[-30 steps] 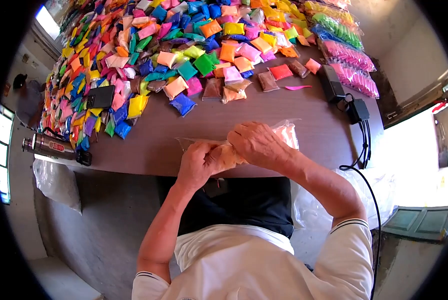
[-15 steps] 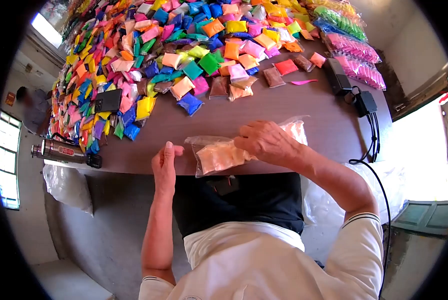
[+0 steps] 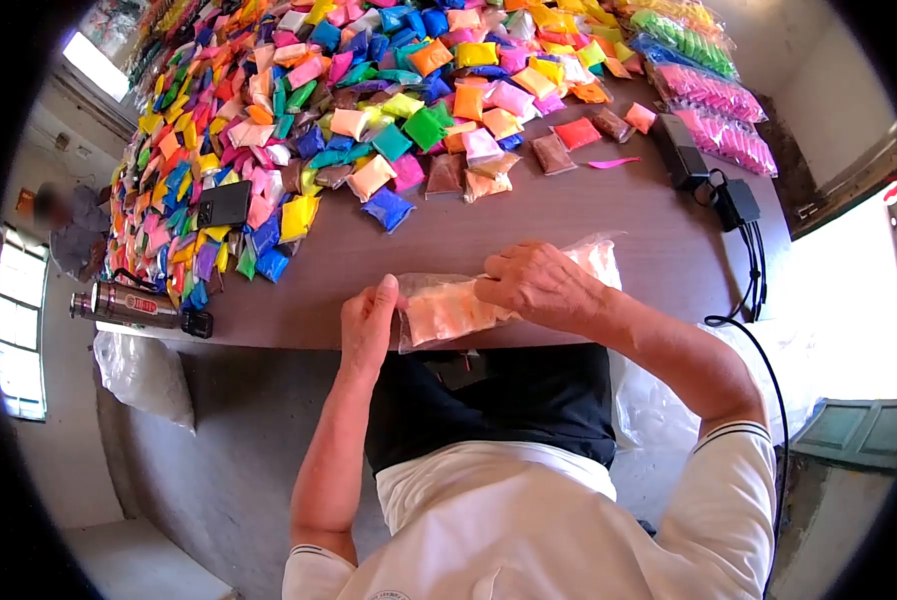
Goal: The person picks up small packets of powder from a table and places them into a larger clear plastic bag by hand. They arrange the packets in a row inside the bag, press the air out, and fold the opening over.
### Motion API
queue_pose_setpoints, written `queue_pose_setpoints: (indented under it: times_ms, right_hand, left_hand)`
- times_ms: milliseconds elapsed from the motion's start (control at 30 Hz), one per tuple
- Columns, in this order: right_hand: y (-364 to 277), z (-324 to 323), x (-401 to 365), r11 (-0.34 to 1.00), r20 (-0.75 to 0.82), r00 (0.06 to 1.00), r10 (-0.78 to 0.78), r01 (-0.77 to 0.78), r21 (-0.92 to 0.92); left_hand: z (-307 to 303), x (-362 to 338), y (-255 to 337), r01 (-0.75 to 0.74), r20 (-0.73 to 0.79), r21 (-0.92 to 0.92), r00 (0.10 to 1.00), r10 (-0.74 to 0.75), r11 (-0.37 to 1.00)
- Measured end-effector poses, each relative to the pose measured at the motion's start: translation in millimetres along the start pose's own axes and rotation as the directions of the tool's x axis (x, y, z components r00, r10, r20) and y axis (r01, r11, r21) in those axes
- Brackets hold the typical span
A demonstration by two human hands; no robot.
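A clear plastic bag with light orange packets (image 3: pixel 444 312) inside lies near the table's front edge. My left hand (image 3: pixel 371 318) is at the bag's left end, its fingers closed on the edge of the plastic. Bent over the bag's middle, my right hand (image 3: pixel 537 283) pinches it from above, and its fingertips are partly hidden. The right part of the bag (image 3: pixel 601 262) shows beyond my right wrist.
Many coloured packets (image 3: pixel 429 130) cover the back and left of the table (image 3: pixel 449 240). A black phone (image 3: pixel 225 204) and a steel flask (image 3: pixel 134 304) lie left. Black boxes with cables (image 3: pixel 737 204) are on the right. A person (image 3: pixel 77 230) is at far left.
My left hand has moved right to the bag's left end and taken hold of it. My right hand stays on the bag. The view has shifted slightly.
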State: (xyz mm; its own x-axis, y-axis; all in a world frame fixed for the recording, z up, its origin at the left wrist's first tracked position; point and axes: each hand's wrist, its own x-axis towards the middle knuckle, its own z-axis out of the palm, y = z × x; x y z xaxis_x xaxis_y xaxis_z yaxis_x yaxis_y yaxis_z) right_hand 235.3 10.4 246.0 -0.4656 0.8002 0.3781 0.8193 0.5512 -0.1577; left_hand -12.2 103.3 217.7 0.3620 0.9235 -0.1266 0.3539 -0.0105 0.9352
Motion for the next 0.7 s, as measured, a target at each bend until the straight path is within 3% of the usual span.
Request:
queue_pose_setpoints:
  times_ms: [67,133,267,367,433,500,633,700]
  right_hand:
    - [0,2,-1,1.0,-0.001,1.0,0.003,-0.003,-0.003]
    - [0,2,-1,1.0,-0.003,1.0,0.008,-0.008,-0.008]
    - [-1,2,-2,1.0,-0.029,1.0,0.01,-0.01,-0.02]
    - [-3,2,-4,0.999,-0.05,0.998,0.025,-0.027,-0.035]
    - [-4,2,-5,0.998,-0.059,0.997,0.044,-0.047,-0.045]
    - [-5,1,-6,0.993,-0.006,0.998,0.068,-0.069,-0.093]
    - [-9,-2,-12,0.986,-0.045,0.994,0.095,-0.101,-0.13]
    - [-13,-2,-15,0.97,-0.062,0.986,0.155,-0.164,-0.178]
  left_hand:
    - [-1,-3,-2,-0.008,0.022,0.058,1.0,0.006,0.998]
    - [-2,-6,-5,-0.131,0.037,0.128,0.991,0.127,0.983]
    - [2,-13,-11,-0.229,0.018,0.213,0.973,0.231,0.95]
    - [4,-11,-26,-0.355,0.019,0.296,0.931,0.366,0.887]
    - [5,-11,-31,-0.43,0.032,0.492,0.878,0.478,0.757]
    - [8,-14,-33,-0.459,0.026,0.528,0.85,0.526,0.715]
    - [12,-19,-38,-0.502,0.027,0.612,0.786,0.618,0.611]
    - [15,-21,-42,-0.514,0.004,0.584,0.776,0.63,0.629]
